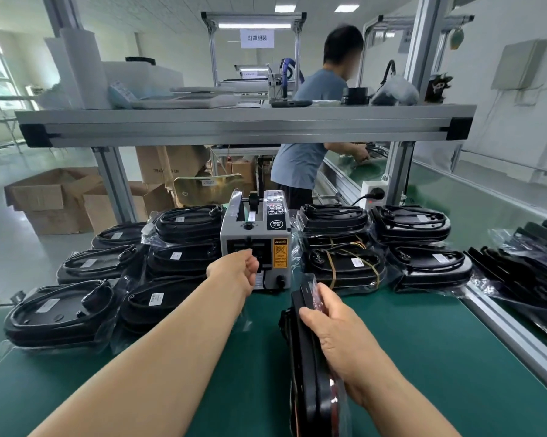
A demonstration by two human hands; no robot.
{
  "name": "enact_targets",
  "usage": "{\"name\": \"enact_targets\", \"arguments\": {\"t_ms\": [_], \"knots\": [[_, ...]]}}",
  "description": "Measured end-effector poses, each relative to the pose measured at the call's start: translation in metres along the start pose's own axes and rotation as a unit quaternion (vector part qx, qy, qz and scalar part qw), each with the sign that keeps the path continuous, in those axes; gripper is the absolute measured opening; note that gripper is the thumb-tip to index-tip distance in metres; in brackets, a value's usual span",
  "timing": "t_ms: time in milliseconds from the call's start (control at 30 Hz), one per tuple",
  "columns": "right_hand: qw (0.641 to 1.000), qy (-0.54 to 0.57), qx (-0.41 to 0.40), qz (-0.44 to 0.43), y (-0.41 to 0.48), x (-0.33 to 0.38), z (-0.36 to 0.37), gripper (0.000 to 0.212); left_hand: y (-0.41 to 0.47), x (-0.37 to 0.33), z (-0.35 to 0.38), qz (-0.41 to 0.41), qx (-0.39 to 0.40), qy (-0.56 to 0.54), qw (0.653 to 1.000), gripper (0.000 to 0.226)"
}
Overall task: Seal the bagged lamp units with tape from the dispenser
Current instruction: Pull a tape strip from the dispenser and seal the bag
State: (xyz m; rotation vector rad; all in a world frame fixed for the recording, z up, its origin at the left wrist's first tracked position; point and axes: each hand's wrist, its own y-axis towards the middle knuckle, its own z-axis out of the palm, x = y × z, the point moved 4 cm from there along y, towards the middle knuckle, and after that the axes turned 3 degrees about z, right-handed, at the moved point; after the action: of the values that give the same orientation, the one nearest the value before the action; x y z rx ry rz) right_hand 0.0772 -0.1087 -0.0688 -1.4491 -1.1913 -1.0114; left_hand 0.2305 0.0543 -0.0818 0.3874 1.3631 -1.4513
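Through the head camera, a grey boxy tape dispenser [255, 244] stands mid-bench toward the far edge. It carries a yellow sticker headed "CAUTION", a round black badge that seems to read "SEMI", and a black knob low on its front. The bench [439, 357] is covered with a matte green mat and edged in ribbed aluminium rail. The left hand [238, 269] reaches to the dispenser's front outlet, its fingers [252, 264] curled tight together against it; whether they pinch tape cannot be told. The right hand [338, 329] grips a bagged lamp unit [310, 389], a flat black piece in glossy clear plastic, stood on edge near the bench's front edge, with the fingers [328, 293] wrapped over its upper rim. Left of the dispenser lie stacked bagged units [183, 228], rounded black shells with coiled cords and small white labels too small to read. More bagged units [341, 263] sit to the right, one bundle tied with yellowish bands. An overhead sign [257, 38] reads "灯罩组装". Beyond the left edge, a cardboard box [168, 165] shows "75x" and "CM". A person in a blue shirt [310, 121] works behind the shelf [243, 124].
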Motion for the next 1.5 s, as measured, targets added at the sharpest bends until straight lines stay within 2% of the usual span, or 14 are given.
{"name": "enact_targets", "arguments": {"t_ms": [67, 167, 233, 300, 400, 500, 600, 700, 933, 1100, 1200, 1500], "knots": [[1.0, -0.004, 0.0, -0.005, -0.003, 0.002, 0.001, 0.042, 0.007, 0.0, 0.003, 0.0, -0.008, -0.029, 1.0, 0.022], [1.0, -0.01, 0.001, -0.01, -0.003, 0.002, 0.001, 0.06, 0.007, 0.0, 0.009, 0.055, -0.013, -0.036, 0.998, 0.021], [1.0, -0.014, -0.005, -0.011, -0.003, 0.002, -0.001, 0.062, -0.002, 0.002, 0.006, 0.089, -0.044, -0.06, 0.993, 0.019], [1.0, -0.017, -0.008, -0.019, -0.003, 0.001, -0.004, 0.05, -0.02, 0.002, -0.002, 0.131, -0.039, -0.056, 0.989, 0.018], [0.999, -0.017, -0.019, -0.024, -0.001, -0.002, -0.008, 0.036, -0.057, 0.002, -0.011, 0.209, 0.117, 0.08, 0.968, 0.021], [0.997, -0.036, -0.039, -0.054, -0.001, 0.0, -0.009, 0.027, -0.102, 0.009, -0.018, 0.27, 0.275, 0.199, 0.901, 0.028], [0.987, -0.088, -0.078, -0.113, -0.006, 0.005, -0.008, 0.033, -0.124, 0.014, -0.014, 0.303, 0.328, 0.29, 0.847, 0.023], [0.979, -0.121, -0.087, -0.136, -0.01, 0.01, -0.005, 0.034, -0.124, 0.017, -0.007, 0.303, 0.323, 0.332, 0.833, 0.02], [0.977, -0.138, -0.086, -0.141, -0.012, 0.013, -0.003, 0.039, -0.108, 0.017, 0.005, 0.302, 0.3, 0.365, 0.828, 0.014], [0.987, -0.095, -0.079, -0.098, -0.011, 0.012, -0.005, 0.023, -0.102, 0.017, 0.007, 0.304, 0.3, 0.358, 0.83, 0.013], [0.986, -0.109, -0.068, -0.105, -0.011, 0.012, -0.005, 0.012, -0.098, 0.018, 0.007, 0.316, 0.295, 0.362, 0.826, 0.014], [0.986, -0.108, -0.07, -0.108, -0.012, 0.016, -0.003, 0.018, -0.101, 0.018, 0.009, 0.36, 0.281, 0.373, 0.808, 0.015]]}}
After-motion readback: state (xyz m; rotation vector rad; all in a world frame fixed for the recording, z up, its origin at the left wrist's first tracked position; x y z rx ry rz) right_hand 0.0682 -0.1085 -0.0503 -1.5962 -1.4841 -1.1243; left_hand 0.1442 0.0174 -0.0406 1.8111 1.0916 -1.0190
